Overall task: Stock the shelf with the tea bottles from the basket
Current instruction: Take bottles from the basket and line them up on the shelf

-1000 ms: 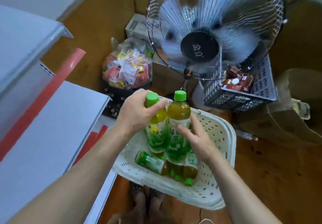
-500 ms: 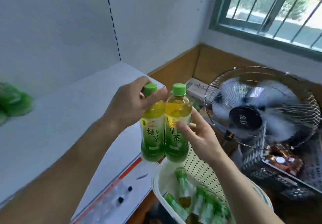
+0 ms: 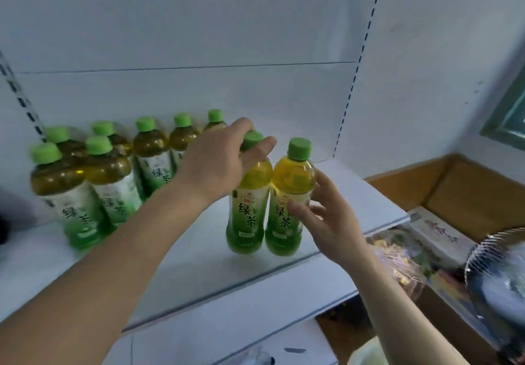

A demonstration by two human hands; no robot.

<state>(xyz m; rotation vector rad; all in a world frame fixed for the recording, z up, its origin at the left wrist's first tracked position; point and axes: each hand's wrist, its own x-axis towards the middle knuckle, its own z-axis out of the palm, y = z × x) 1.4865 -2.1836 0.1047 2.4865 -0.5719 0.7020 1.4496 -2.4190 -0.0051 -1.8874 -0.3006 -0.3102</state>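
Two green-capped tea bottles are upright side by side over the white shelf [image 3: 199, 262], near its right end. My left hand [image 3: 218, 163] grips the left tea bottle [image 3: 248, 217] from above at its neck and cap. My right hand [image 3: 326, 222] holds the right tea bottle [image 3: 288, 194] by its side, fingers on the label. Whether the bottle bases touch the shelf board I cannot tell. Several more tea bottles [image 3: 113, 177] stand in rows at the shelf's back left. Only a pale rim of the basket [image 3: 366, 353] shows at the bottom.
The shelf's white back panel [image 3: 199, 38] has slotted uprights on both sides. A lower shelf board [image 3: 227, 342] juts out below. To the right sit a carton [image 3: 434, 231], a bag of snacks [image 3: 397, 262] and a wire-caged fan [image 3: 500, 288]; a window frame [image 3: 508, 120] is at far right.
Both hands have carried the two bottles up from the basket and leftward over the shelf. The view has swung from the floor and fan to the shelf with its standing bottles.
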